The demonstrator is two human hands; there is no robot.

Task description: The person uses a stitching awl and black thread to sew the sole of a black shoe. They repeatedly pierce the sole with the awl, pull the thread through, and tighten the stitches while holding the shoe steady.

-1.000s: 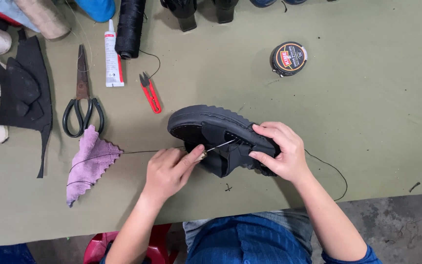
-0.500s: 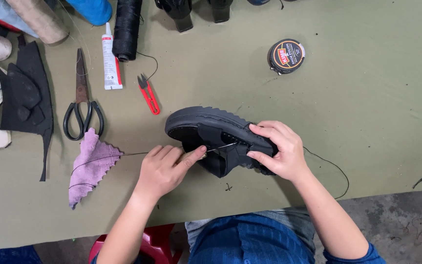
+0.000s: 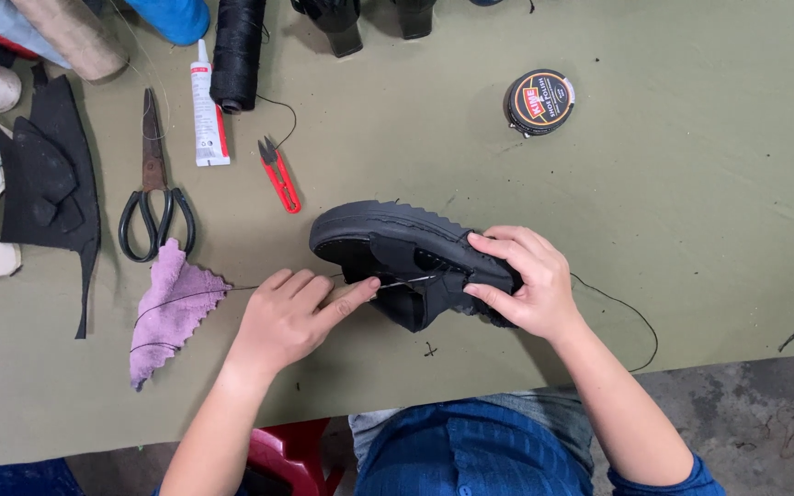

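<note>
A black shoe (image 3: 388, 241) with a thick ridged sole lies on its side on the olive-green table (image 3: 691, 202). My right hand (image 3: 518, 280) grips its heel end. My left hand (image 3: 291, 312) pinches a thin metal needle (image 3: 411, 280) whose tip points into the shoe's upper. Black thread (image 3: 186, 298) trails left from my left hand over a purple cloth (image 3: 169, 308), and more thread curls out to the right of the shoe.
Scissors (image 3: 151, 184), a white glue tube (image 3: 204, 106), red thread snips (image 3: 277, 174) and a black thread spool (image 3: 236, 50) lie at the upper left. A round polish tin (image 3: 538, 99) sits upper right. Black leather pieces (image 3: 48, 184) rest at the left edge.
My left hand has moved slightly left along the needle and thread; the shoe and my right hand have stayed almost in place.
</note>
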